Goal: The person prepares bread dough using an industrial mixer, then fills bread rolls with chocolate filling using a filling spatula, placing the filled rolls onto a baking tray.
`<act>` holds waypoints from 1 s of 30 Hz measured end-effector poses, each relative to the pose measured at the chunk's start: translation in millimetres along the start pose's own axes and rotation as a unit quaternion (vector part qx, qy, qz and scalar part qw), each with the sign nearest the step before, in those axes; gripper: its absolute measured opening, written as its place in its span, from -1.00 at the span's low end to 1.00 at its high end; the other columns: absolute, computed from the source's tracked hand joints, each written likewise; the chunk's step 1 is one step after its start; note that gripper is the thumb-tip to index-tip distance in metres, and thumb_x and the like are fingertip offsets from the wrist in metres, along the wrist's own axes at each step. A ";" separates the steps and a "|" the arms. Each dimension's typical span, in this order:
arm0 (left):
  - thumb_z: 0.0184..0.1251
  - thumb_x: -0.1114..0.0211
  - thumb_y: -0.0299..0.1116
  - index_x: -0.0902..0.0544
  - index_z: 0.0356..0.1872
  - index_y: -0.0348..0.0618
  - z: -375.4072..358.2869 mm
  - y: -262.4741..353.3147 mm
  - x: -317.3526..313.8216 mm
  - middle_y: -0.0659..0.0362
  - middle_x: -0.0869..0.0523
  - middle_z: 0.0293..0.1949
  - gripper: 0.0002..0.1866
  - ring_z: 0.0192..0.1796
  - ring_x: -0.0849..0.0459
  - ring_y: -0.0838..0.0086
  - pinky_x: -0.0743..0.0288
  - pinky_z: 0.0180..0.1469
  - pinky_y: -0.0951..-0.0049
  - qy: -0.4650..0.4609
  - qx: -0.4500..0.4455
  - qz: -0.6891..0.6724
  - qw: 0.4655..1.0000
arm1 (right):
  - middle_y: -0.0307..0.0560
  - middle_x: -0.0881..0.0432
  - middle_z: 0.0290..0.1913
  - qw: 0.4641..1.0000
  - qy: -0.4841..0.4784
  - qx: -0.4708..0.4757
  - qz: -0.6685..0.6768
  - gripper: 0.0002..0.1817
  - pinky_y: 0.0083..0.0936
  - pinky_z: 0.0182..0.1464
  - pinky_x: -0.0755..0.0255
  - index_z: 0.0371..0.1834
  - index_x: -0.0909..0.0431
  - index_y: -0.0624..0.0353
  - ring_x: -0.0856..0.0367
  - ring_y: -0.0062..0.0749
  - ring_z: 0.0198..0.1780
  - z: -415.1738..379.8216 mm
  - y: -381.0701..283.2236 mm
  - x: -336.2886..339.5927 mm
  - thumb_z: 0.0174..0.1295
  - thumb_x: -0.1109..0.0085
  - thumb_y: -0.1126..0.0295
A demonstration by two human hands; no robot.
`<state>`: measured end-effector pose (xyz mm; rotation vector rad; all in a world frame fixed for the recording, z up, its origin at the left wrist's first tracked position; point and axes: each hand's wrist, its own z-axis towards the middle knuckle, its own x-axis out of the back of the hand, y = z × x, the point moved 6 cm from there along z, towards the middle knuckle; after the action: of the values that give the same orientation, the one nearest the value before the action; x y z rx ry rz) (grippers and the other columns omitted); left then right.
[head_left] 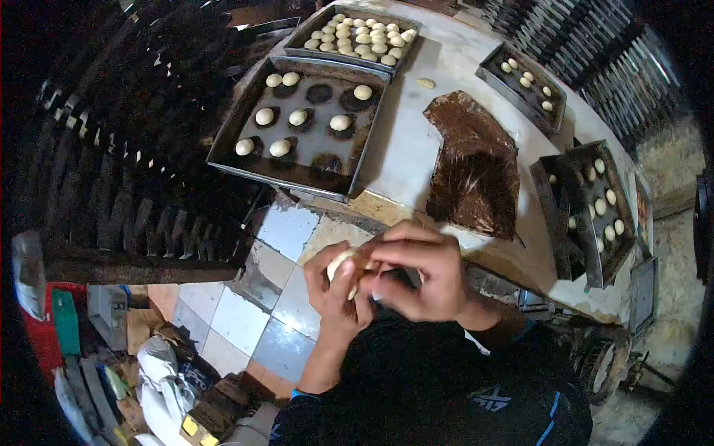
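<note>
A pale piece of dough [341, 266] is in my left hand [338, 290], its fingers wrapped round it, in front of my body below the table edge. My right hand [420, 271] touches the left hand from the right side, its fingers bent; whatever lies between its fingertips is blurred. Ahead on the table, a large dark tray [286, 176] holds several spaced dough balls [280, 148]. To its right lies a brown, dark mass [472, 175] spread on the table top. A small flat dough scrap [426, 83] rests beyond the mass.
Behind the large tray, another tray [349, 58] is packed with dough balls. Smaller trays with dough balls stand at the back right [487, 74] and right edge [593, 256]. Stacked trays [625, 59] rise behind. White sacks [160, 372] and crates [65, 323] sit at lower left.
</note>
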<state>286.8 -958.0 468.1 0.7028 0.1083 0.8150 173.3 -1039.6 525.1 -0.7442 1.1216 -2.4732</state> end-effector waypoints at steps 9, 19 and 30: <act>0.37 0.00 0.13 -0.56 -0.12 -0.13 41.7 -55.7 -49.1 0.02 -0.29 0.04 -0.51 0.14 -0.30 0.22 -0.23 0.19 0.19 -0.006 0.278 -0.440 0.854 | -0.10 -0.62 -0.32 1.000 0.011 0.004 0.029 -0.69 -0.53 -0.28 -0.50 -0.22 -0.66 0.24 -0.65 -0.37 -0.29 62.7 40.2 31.3 -0.06 -0.49 0.44; 0.04 -0.50 0.00 -0.33 0.12 -0.04 141.7 -62.4 -103.6 0.07 -0.27 -0.07 -0.29 -0.15 -0.41 0.35 -0.63 -0.14 0.27 0.058 0.118 -0.222 0.966 | 0.06 -0.58 -0.01 0.991 0.054 0.124 -0.008 -0.57 -0.40 -0.02 -0.59 0.07 -0.57 0.26 -0.65 -0.19 -0.02 93.1 76.6 69.3 0.06 -0.31 0.56; -0.07 -0.48 -0.43 -0.53 -0.62 -0.21 132.6 -183.9 -101.1 0.11 -0.56 -0.61 -0.77 -0.55 -0.57 0.33 -0.42 -0.46 0.36 -0.182 0.175 -0.026 0.967 | 0.17 -0.57 0.01 0.984 0.014 -0.170 -0.048 -0.69 -0.22 0.10 -0.44 -0.02 -0.56 0.31 -0.58 -0.03 0.03 106.2 159.8 18.0 0.13 -0.19 0.54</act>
<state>378.8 -1186.8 440.2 1.1696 -0.0644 0.6095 232.4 -1213.7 467.5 -0.8770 1.5795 -2.4024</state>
